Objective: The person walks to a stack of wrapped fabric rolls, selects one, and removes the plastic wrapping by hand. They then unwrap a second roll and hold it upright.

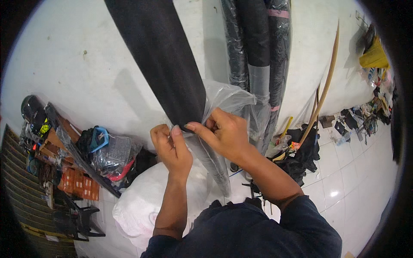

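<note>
A thick black roll of fabric-like material [159,56] stands tilted in front of me, rising to the upper left. Its lower part sits inside a clear plastic sleeve [211,161], whose loose torn-looking edge flares out to the right. My left hand [172,148] is closed at the sleeve's top edge, thumb against the roll. Close beside it, my right hand [227,133] pinches the plastic, its thumb pointing toward the left thumb. The fingertips partly hide what they grip.
More wrapped dark rolls [258,56] lean on the wall. A large white sack [146,198] sits below my left arm. Orange boxes [79,182], a black chair [84,219] and a helmet [33,107] are at left. A curved wooden strip [327,81] and black scraps [307,150] are at right.
</note>
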Demonstrator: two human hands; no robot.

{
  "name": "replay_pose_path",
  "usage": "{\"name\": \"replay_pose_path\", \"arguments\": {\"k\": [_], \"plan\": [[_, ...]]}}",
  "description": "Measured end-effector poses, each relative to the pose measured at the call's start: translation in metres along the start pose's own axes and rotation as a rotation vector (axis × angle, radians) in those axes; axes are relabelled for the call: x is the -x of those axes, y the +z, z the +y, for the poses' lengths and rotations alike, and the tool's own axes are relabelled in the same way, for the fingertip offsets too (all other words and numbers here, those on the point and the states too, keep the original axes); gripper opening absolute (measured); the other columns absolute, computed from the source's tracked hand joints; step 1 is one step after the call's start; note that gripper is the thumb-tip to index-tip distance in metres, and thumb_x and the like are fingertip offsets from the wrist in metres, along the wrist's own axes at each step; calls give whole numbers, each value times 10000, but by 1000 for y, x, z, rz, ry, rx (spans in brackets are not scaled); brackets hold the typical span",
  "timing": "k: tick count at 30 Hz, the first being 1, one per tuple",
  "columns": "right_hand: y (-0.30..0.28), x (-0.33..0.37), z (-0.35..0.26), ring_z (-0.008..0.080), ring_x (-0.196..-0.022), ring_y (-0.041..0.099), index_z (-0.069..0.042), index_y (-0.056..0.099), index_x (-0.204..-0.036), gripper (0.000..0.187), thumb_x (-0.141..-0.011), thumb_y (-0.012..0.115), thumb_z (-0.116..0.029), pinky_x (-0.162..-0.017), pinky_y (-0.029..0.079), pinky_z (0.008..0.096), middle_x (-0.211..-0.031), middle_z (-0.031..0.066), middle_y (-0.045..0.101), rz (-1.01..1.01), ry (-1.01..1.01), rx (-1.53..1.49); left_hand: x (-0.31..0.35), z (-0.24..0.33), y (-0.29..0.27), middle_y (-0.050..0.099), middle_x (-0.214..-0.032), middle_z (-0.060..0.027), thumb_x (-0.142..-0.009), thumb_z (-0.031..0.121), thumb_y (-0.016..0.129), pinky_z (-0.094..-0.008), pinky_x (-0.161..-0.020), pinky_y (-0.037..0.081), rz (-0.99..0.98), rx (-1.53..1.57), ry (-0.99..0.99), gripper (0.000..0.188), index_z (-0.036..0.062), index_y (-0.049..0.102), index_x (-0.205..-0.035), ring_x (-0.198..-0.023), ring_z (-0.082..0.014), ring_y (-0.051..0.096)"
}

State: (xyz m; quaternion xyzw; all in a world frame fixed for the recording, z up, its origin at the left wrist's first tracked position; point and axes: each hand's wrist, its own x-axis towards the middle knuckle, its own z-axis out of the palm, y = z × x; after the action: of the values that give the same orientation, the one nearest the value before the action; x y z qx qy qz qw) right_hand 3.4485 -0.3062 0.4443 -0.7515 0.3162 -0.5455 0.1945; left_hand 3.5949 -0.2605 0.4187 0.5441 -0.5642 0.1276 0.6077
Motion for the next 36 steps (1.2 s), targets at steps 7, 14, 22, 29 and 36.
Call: {"name": "replay_pose_path", "arguments": {"k": [7, 14, 22, 29, 36], "plan": [[-30, 27, 51, 240, -499, 526, -4, 553, -733, 257, -897, 669, -165, -480, 399, 356, -609, 132, 546, -71, -72, 45, 10, -41, -37, 517, -915, -165, -956, 102, 552, -368, -744, 426, 100, -282, 77, 182, -22, 527, -826, -871, -277, 518], [-30, 58, 95, 173, -643, 621, -22, 609, -894, 170, -960, 573, -174, -637, 494, 336, -694, 54, 605, -126, 388, -450, 67, -101, -33, 514, -850, -122, -974, 154, 555, -349, -719, 424, -106, -156, -205, 218, -25, 517, -856, -845, -250, 531], [46, 70, 90, 193, -667, 644, -31, 548, -976, 113, -960, 489, -127, -826, 554, 465, -702, 55, 598, -269, 714, -1516, 9, -123, -27, 532, -1246, -137, -799, 209, 619, -412, -987, 431, -556, -34, -611, 546, 50, 463, -1297, -1144, -311, 531], [63, 79, 105, 219, -685, 663, -17, 571, -903, 104, -911, 509, -101, -757, 554, 395, -751, 108, 629, -560, 814, -1006, -99, -97, 65, 550, -1265, -140, -900, 395, 671, -346, -1002, 410, -525, 833, -556, 665, -25, 434, -1358, -1146, -222, 529], [34, 88, 106, 322, -1048, 602, -29, 391, -1345, 709, -880, 532, -545, -765, 542, 457, -1260, 226, 513, 45, 1262, -1087, -74, -69, 64, 541, -1254, -140, -853, 272, 735, -346, -1020, 398, -340, 875, -461, 687, -38, 400, -1366, -1126, -228, 530]]}}
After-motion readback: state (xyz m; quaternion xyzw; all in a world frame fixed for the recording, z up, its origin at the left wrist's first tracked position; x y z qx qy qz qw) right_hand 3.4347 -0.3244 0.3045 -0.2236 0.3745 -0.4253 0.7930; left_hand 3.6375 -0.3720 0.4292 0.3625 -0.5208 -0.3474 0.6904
